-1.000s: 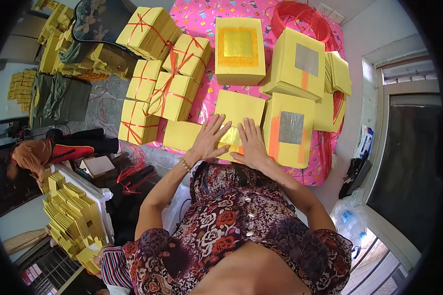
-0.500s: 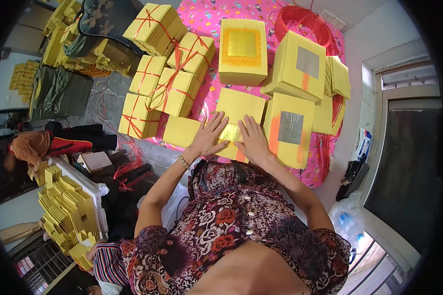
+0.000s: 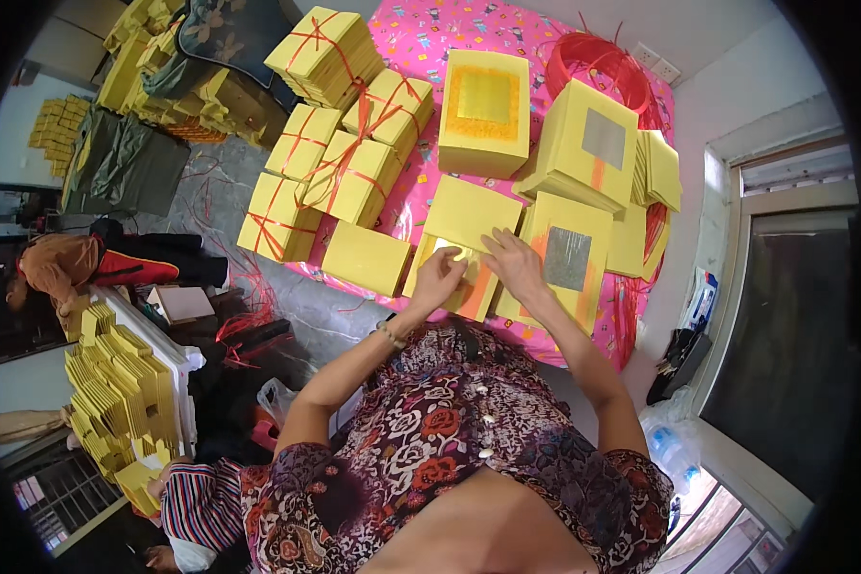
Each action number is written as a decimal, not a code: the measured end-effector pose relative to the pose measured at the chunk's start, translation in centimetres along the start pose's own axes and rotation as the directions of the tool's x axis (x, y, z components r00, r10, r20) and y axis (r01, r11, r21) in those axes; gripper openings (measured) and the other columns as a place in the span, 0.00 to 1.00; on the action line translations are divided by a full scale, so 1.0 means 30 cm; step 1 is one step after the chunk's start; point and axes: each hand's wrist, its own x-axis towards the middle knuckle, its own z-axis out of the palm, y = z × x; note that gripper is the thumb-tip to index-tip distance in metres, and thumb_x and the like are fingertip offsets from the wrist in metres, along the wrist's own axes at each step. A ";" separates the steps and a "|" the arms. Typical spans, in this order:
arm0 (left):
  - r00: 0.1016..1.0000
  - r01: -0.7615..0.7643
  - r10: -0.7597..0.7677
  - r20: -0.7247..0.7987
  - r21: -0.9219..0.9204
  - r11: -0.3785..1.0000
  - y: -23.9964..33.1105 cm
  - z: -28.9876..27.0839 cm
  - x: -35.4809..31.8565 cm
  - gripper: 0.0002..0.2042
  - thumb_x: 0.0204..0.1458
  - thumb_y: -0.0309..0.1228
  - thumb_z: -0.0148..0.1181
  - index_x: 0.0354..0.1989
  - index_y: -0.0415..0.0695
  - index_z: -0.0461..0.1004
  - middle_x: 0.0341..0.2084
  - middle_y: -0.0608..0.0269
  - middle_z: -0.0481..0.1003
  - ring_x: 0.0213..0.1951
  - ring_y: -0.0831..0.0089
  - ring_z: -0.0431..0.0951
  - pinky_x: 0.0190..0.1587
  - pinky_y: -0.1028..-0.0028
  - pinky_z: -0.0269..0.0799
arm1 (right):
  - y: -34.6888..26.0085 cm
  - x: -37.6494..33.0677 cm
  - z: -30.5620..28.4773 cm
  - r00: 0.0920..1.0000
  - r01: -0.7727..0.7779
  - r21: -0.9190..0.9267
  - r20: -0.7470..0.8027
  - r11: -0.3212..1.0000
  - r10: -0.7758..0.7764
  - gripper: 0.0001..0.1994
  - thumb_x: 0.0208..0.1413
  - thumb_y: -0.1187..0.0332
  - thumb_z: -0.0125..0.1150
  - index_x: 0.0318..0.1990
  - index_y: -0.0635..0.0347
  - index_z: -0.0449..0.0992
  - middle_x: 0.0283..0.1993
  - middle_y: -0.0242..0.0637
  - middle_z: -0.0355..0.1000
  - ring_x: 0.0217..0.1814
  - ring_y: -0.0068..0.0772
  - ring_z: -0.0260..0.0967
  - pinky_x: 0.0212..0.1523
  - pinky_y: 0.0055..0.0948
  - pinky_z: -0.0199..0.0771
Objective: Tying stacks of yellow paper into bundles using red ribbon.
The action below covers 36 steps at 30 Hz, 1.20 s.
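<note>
Low over a stack of yellow joss paper [image 3: 474, 212] at the middle of the near table edge are both hands. My left hand [image 3: 440, 279], a bracelet on its wrist, has its fingers curled into a pinch at the sheet edge beside a shiny foil patch. My right hand [image 3: 515, 263] rests on the right side of the same paper, fingers stretched and partly bent. An orange band [image 3: 475, 295] shows between the hands. Beside my right hand stands a stack with a silver foil square [image 3: 567, 258]; a plain yellow block [image 3: 366, 258] lies left of my left hand.
Yellow bundles tied with red strips [image 3: 344, 172] stand at the left of the pink patterned cloth [image 3: 411, 29]. Behind are a gold-foil stack [image 3: 485, 105], a silver-foil stack [image 3: 579, 143] and a red strip coil [image 3: 598, 72]. At far left, a person [image 3: 67, 268] is by piled yellow paper [image 3: 120, 383].
Both hands were flat on the foil paper. My left hand has lifted and curled into a pinch; my right hand has shifted slightly right. The view has moved a little.
</note>
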 end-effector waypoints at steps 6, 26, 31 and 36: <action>0.967 0.216 -0.254 -0.009 -0.496 0.841 0.074 0.062 0.105 0.16 0.59 0.37 0.60 0.45 0.35 0.70 0.37 0.57 0.76 0.32 0.69 0.81 0.34 0.72 0.81 | 0.008 0.030 -0.052 0.986 0.150 -0.014 -0.076 0.989 -0.151 0.16 0.49 0.69 0.65 0.46 0.62 0.77 0.45 0.42 0.76 0.47 0.42 0.75 0.49 0.37 0.76; 0.890 -0.057 -0.147 -0.432 -0.424 0.904 -0.145 -0.374 -0.272 0.14 0.58 0.26 0.58 0.51 0.38 0.67 0.36 0.60 0.79 0.34 0.73 0.81 0.37 0.74 0.81 | -0.259 0.030 0.034 0.977 0.196 0.226 0.034 0.954 -0.209 0.23 0.55 0.63 0.61 0.58 0.61 0.69 0.60 0.51 0.63 0.63 0.53 0.62 0.62 0.48 0.61; 0.870 -0.070 -0.111 -0.481 -0.343 0.937 -0.205 -0.448 -0.209 0.17 0.57 0.27 0.60 0.53 0.38 0.66 0.36 0.58 0.79 0.31 0.72 0.81 0.33 0.74 0.81 | -0.235 -0.004 0.053 0.976 0.192 0.217 0.062 0.957 -0.210 0.22 0.55 0.65 0.61 0.57 0.63 0.69 0.59 0.50 0.64 0.60 0.52 0.63 0.60 0.46 0.64; 0.863 -0.070 -0.063 -0.502 -0.242 0.968 -0.257 -0.497 -0.145 0.15 0.56 0.26 0.61 0.48 0.39 0.64 0.31 0.61 0.78 0.28 0.72 0.81 0.31 0.72 0.82 | -0.196 -0.037 0.042 0.985 0.141 0.182 0.078 0.973 -0.157 0.21 0.55 0.66 0.61 0.55 0.64 0.70 0.58 0.50 0.65 0.60 0.51 0.64 0.58 0.45 0.66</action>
